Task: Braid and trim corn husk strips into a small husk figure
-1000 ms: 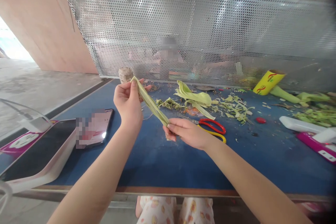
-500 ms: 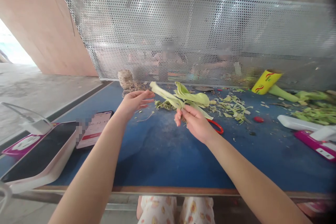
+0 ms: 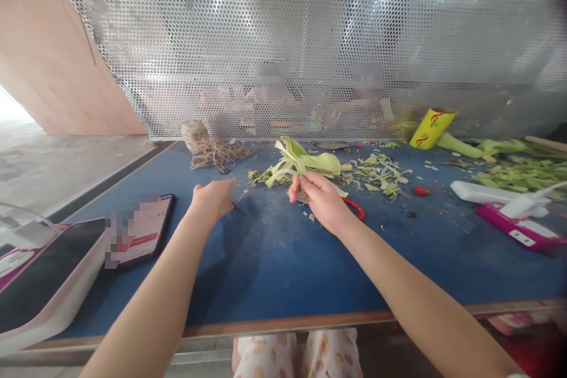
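My right hand [image 3: 321, 195] pinches the lower end of a pale green leaf [image 3: 287, 166] between thumb and fingers. Its upper end fans out into several narrow strips. My left hand [image 3: 213, 198] is apart from it, low over the table on the left, one finger stretched to the right; its other fingers are partly hidden and I see nothing held. Behind the held leaf lies a larger folded green leaf [image 3: 325, 162]. A red loop handle [image 3: 357, 209], like that of scissors, shows beside my right hand.
Twine [image 3: 221, 153] lies by a pale block [image 3: 195, 136] at back left. Shredded leaf pieces [image 3: 383, 174], a yellow tube [image 3: 433, 129] and a purple power strip [image 3: 518, 227] are to the right. A phone [image 3: 148, 227] lies left. A perforated metal screen [image 3: 283, 29] stands behind.
My left hand has moved down and left, away from the leaf. The held leaf, compact before, now fans into strips. My right hand still pinches it. The view has shifted slightly right.
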The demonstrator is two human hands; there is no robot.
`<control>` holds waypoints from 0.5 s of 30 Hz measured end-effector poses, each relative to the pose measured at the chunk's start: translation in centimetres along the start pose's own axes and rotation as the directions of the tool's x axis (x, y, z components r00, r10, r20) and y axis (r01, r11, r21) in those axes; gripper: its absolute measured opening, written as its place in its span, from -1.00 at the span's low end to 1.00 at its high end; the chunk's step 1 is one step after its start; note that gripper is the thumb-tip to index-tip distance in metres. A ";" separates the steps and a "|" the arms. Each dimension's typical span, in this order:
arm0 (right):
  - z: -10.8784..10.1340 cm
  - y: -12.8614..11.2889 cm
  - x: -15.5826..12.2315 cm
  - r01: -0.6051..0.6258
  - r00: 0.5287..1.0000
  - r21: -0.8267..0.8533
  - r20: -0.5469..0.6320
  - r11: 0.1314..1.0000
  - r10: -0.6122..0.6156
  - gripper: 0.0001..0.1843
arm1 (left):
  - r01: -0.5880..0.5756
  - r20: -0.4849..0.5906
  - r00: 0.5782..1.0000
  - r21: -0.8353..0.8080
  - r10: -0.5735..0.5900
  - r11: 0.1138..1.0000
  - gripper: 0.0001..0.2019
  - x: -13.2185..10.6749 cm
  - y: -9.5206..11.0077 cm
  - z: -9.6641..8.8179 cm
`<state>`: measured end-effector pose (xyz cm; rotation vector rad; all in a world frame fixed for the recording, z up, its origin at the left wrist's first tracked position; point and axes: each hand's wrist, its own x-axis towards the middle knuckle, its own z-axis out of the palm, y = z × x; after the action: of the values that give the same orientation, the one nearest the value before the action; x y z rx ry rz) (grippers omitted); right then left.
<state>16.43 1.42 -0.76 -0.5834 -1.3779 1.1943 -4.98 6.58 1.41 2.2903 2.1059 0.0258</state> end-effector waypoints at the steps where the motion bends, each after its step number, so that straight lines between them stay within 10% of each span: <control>1: 0.0 0.0 0.0 0.001 1.000 0.000 0.002 1.000 -0.001 -0.79 | -0.005 -0.016 1.000 0.023 0.006 1.000 -0.40 -0.1 0.1 0.1; 11: -0.1 0.0 0.0 -0.063 0.997 0.008 -0.039 0.998 0.064 -0.77 | -0.050 -0.246 0.968 -0.025 0.042 0.998 -0.48 -0.1 0.3 0.0; 15: -0.2 0.3 0.1 -0.083 0.993 0.006 -0.088 0.997 0.083 -0.79 | -0.260 -0.587 0.810 -0.357 0.001 0.897 -0.71 -1.9 1.2 -1.6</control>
<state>16.47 1.65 -1.08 -0.6897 -1.2884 1.2215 -4.00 4.59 3.08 2.3208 1.8524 1.2036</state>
